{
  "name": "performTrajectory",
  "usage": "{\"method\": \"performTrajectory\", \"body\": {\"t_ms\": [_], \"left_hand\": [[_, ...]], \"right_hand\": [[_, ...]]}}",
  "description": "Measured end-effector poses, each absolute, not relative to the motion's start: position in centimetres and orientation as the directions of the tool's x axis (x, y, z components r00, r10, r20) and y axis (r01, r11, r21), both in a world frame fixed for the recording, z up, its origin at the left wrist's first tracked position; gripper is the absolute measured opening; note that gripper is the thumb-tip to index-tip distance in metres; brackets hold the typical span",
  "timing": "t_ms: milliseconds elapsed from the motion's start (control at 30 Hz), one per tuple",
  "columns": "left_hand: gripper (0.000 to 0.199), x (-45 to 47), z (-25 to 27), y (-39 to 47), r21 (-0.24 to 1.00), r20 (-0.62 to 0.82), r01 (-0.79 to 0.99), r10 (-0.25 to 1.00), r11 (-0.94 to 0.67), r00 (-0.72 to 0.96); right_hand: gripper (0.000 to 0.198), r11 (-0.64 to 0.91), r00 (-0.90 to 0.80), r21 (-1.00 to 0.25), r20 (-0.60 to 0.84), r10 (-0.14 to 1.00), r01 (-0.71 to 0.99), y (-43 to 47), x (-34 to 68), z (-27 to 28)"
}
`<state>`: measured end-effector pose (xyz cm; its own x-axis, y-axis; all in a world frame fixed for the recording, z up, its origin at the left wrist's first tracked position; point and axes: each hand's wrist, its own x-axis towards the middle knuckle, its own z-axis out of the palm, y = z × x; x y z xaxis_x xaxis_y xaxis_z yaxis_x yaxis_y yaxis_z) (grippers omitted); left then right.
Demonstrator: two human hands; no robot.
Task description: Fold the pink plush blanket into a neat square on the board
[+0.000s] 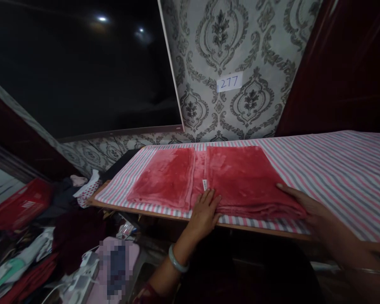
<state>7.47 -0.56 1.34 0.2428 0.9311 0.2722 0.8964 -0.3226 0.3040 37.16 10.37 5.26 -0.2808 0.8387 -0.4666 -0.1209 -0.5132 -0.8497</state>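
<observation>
- Far left, down on the floor, there's a red basket (pixel 20 204) and a messy pile of clothes (pixel 34 253) spilling around it, whites, dark reds and something greenish mixed in.
- Just right of that, low in the view, a pinkish thing (pixel 114 266) sits blurred out, so no telling what it is.
- Above all that is a big dark panel (pixel 82 67) with a couple of light reflections in it.
- The counter (pixel 335 177) runs across the middle, covered in a pink, grey and white striped cloth, with a wooden edge showing along the front.
- On the counter's left half lies a red fleecy blanket (pixel 240 177), flat and partly folded. The left section is a single paler layer, the right section looks thicker and stacked. A small white tag (pixel 204 184) sticks up at the seam between them.
- The left hand (pixel 205 209) is open, fingers spread flat, pressing on the blanket's near edge right by the tag. There's a pale green bangle (pixel 176 261) on that wrist.
- The right hand (pixel 307 202) is flat and open too, resting along the near right corner of the folded part, fingers lying on the fabric, not pinching it as far as anyone can see.
- Behind the counter the wall has grey damask wallpaper (pixel 256 42) with a paper label (pixel 229 81) reading 277.
- Far right, a dark red curtain (pixel 345 63).
</observation>
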Motion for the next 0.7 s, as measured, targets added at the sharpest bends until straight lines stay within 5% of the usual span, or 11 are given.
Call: {"method": "performTrajectory", "body": {"t_ms": [167, 267, 333, 467, 567, 700], "left_hand": [[0.043, 4.2, 3.0, -1.7, 0.448, 0.329, 0.814, 0.915, -0.370, 0.235], [0.039, -1.7, 4.7, -2.0, 0.447, 0.497, 0.866, 0.867, -0.223, -0.033], [0.045, -6.8, 5.6, -2.0, 0.448, 0.576, 0.894, 0.757, 0.021, -0.307], [0.059, -15.5, 6.0, -2.8, 0.655, 0.387, 0.636, 0.542, 0.407, -0.746], [0.058, -18.8, 5.5, -3.7, 0.871, 0.138, 0.330, 0.462, 0.365, -0.876], [0.055, -20.0, 5.0, -4.5, 0.937, 0.030, 0.188, 0.470, 0.294, -0.882]], "right_hand": [[0.040, -0.336, -0.286, -0.942, -0.329, 0.900, 0.024, 11.4, 37.5, 5.0], [0.043, -0.352, -0.181, -0.935, -0.353, 0.918, 0.041, 11.4, 37.7, 5.0], [0.046, -0.387, -0.141, -0.922, -0.384, 0.912, 0.010, 11.1, 37.7, 4.9], [0.058, -0.418, -0.116, -0.908, -0.413, 0.903, -0.027, 10.6, 37.8, 4.5], [0.066, -0.400, -0.076, -0.916, -0.401, 0.913, 0.019, 10.8, 38.3, 4.4], [0.073, -0.383, -0.039, -0.921, -0.386, 0.922, 0.067, 11.3, 39.1, 4.2]]}}
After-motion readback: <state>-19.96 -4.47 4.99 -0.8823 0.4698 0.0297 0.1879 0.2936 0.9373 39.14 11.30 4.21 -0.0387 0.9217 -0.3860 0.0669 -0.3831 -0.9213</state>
